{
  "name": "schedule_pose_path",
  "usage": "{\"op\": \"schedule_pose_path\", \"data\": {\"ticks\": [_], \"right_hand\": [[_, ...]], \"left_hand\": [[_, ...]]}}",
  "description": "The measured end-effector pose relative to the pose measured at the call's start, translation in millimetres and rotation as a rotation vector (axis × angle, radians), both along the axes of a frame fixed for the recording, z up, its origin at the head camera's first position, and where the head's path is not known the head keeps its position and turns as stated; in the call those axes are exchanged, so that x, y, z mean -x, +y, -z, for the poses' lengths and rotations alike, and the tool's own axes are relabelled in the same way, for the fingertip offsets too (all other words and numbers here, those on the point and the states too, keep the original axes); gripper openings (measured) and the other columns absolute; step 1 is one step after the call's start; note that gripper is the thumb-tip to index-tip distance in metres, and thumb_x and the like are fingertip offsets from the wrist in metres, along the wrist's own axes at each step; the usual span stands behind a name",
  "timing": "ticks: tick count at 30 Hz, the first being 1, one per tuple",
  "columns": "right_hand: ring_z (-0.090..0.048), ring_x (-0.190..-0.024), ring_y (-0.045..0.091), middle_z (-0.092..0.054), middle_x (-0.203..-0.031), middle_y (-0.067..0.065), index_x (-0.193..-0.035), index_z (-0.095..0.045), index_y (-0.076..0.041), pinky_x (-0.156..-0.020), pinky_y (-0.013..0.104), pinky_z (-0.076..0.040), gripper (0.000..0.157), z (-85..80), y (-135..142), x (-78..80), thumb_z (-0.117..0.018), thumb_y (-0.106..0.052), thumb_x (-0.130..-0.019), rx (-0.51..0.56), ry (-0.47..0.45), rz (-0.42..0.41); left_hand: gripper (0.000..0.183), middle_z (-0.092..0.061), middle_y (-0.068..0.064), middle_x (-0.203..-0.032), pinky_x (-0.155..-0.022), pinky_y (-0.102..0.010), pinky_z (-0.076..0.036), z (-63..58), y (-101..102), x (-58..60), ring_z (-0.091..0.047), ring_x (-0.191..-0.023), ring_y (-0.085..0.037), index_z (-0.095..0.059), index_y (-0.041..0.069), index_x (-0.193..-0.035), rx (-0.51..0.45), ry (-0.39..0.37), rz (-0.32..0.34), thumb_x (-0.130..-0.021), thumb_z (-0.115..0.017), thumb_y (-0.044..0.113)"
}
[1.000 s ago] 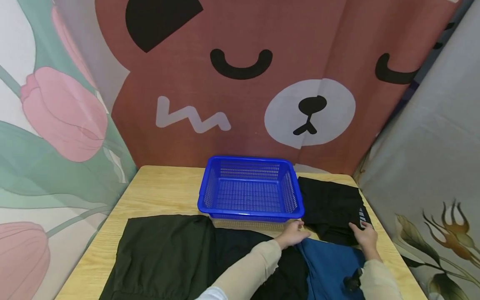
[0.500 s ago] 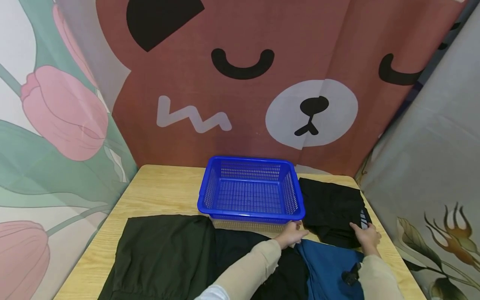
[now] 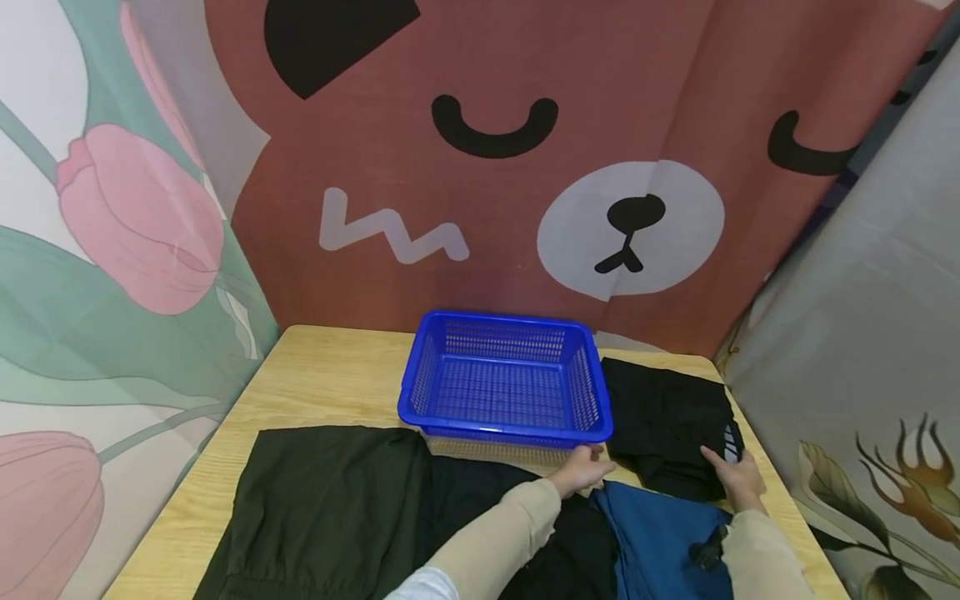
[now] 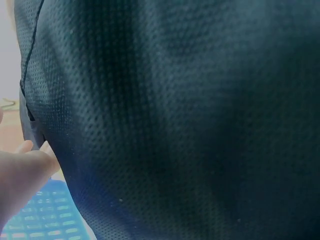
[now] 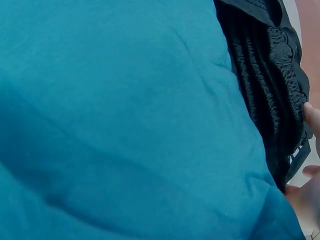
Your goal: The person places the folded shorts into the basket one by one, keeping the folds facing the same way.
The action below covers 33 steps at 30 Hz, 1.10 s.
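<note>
A folded black garment [image 3: 660, 417] lies at the right of the table, with white marks near its right edge. Its gathered elastic band [image 5: 267, 85] shows in the right wrist view. My right hand [image 3: 738, 481] grips the near right corner, thumb on top. At the near left corner, my left hand [image 3: 581, 469] pinches the cloth close to the basket's front corner. The left wrist view has those fingers [image 4: 30, 165] at a fold of dark cloth, mostly hidden. Blue cloth [image 3: 667, 525] lies under the right wrist, and another black garment [image 3: 480, 492] lies beneath the left forearm.
A blue plastic basket [image 3: 506, 436] with nothing in it stands at the back middle of the wooden table [image 3: 337, 375]. Dark green cloth [image 3: 330, 500] is spread at the front left. Printed curtains [image 3: 495, 275] hang close behind the table and along its sides.
The view has shifted slightly. My right hand has edged a little to the right at the black garment's corner; the left hand stays nearly in place.
</note>
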State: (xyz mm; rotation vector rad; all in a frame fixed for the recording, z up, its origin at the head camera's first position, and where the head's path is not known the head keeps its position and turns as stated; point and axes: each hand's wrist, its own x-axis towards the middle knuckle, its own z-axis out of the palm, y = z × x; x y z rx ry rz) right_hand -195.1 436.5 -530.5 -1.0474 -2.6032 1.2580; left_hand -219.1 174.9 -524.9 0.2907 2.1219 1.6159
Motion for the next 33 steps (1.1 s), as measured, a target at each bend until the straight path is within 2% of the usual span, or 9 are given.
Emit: {"op": "schedule_pose_path", "data": {"ticks": [3, 9, 16, 19, 23, 25, 27, 30, 33], "right_hand": [[-0.011, -0.122, 0.051, -0.013, -0.135, 0.037, -0.135, -0.007, 0.015, -0.100, 0.055, -0.006, 0.098, 2.0, 0.2, -2.6, -0.049, -0.055, -0.079, -0.029, -0.016, 0.004], [-0.026, -0.109, 0.053, -0.027, -0.122, 0.040, -0.127, -0.021, 0.022, -0.092, 0.058, -0.025, 0.098, 2.1, -3.3, -5.4, -0.050, -0.058, -0.078, -0.090, -0.095, 0.035], [-0.045, -0.077, 0.038, -0.046, -0.088, 0.032, -0.101, -0.042, 0.025, -0.078, 0.050, -0.038, 0.075, -2.0, -8.6, -5.5, -0.062, -0.043, -0.075, -0.119, -0.086, 0.053], [-0.043, -0.057, 0.025, -0.041, -0.068, 0.019, -0.090, -0.044, 0.020, -0.058, 0.038, -0.042, 0.063, -0.9, -8.1, -5.6, -0.065, -0.036, -0.072, -0.079, -0.063, 0.082], [-0.034, -0.044, 0.015, -0.028, -0.060, 0.005, -0.077, -0.036, 0.007, -0.044, 0.029, -0.033, 0.051, 2.3, -7.0, -6.1, -0.068, -0.031, -0.071, 0.073, -0.012, 0.128], [-0.035, -0.047, 0.016, -0.029, -0.062, 0.007, -0.078, -0.034, 0.007, -0.048, 0.033, -0.037, 0.050, 3.1, -7.3, -5.4, -0.069, -0.028, -0.071, 0.125, 0.011, 0.145], [-0.043, -0.060, 0.025, -0.040, -0.071, 0.019, -0.087, -0.037, 0.016, -0.063, 0.040, -0.046, 0.054, 3.1, -8.1, -4.0, -0.069, -0.026, -0.072, 0.154, 0.025, 0.150], [-0.041, -0.091, 0.036, -0.037, -0.109, 0.037, -0.118, -0.031, 0.024, -0.090, 0.049, -0.036, 0.078, 2.3, -8.1, -1.8, -0.069, -0.027, -0.073, 0.190, 0.033, 0.144], [-0.037, -0.094, 0.036, -0.034, -0.109, 0.036, -0.118, -0.028, 0.023, -0.090, 0.045, -0.036, 0.083, 1.5, -6.0, 0.2, -0.073, -0.026, -0.069, 0.271, 0.050, 0.144]], "left_hand": [[0.036, -0.054, -0.016, -0.111, -0.082, -0.036, -0.043, 2.1, 0.5, -1.1, -0.050, -0.103, -0.026, -0.054, -0.002, -0.113, -0.002, 0.000, -0.007, -0.083, -0.061, 0.015], [0.034, -0.055, -0.014, -0.106, -0.077, -0.035, -0.044, 0.8, -1.2, -2.9, -0.051, -0.099, -0.025, -0.054, -0.003, -0.111, -0.011, 0.006, -0.017, -0.082, -0.062, 0.013], [0.035, -0.057, -0.011, -0.104, -0.078, -0.032, -0.044, 5.8, -7.3, -3.5, -0.053, -0.095, -0.020, -0.055, -0.004, -0.109, -0.041, 0.008, 0.000, -0.081, -0.063, 0.015], [0.036, -0.056, -0.013, -0.107, -0.079, -0.035, -0.044, 7.5, -8.5, -3.7, -0.053, -0.096, -0.022, -0.054, -0.005, -0.112, -0.051, -0.015, -0.008, -0.082, -0.061, 0.013], [0.035, -0.057, -0.011, -0.103, -0.071, -0.033, -0.046, 11.4, -9.3, -2.6, -0.053, -0.083, -0.018, -0.054, -0.005, -0.111, -0.060, -0.015, -0.001, -0.082, -0.061, 0.013], [0.033, -0.057, -0.009, -0.101, -0.067, -0.032, -0.046, 12.8, -8.8, -2.5, -0.052, -0.078, -0.016, -0.055, -0.004, -0.110, -0.052, -0.011, 0.004, -0.082, -0.061, 0.013], [0.032, -0.058, -0.007, -0.100, -0.066, -0.032, -0.046, 13.4, -8.5, -2.3, -0.052, -0.077, -0.016, -0.056, -0.003, -0.109, -0.046, -0.015, 0.006, -0.082, -0.061, 0.013], [0.030, -0.058, -0.006, -0.099, -0.065, -0.032, -0.046, 14.0, -8.0, -1.7, -0.053, -0.078, -0.016, -0.056, -0.002, -0.108, -0.040, -0.012, 0.002, -0.082, -0.061, 0.014], [0.030, -0.058, -0.005, -0.099, -0.064, -0.032, -0.046, 14.8, -7.7, -0.7, -0.053, -0.077, -0.016, -0.057, -0.001, -0.108, -0.039, -0.012, -0.003, -0.082, -0.061, 0.014]]}}
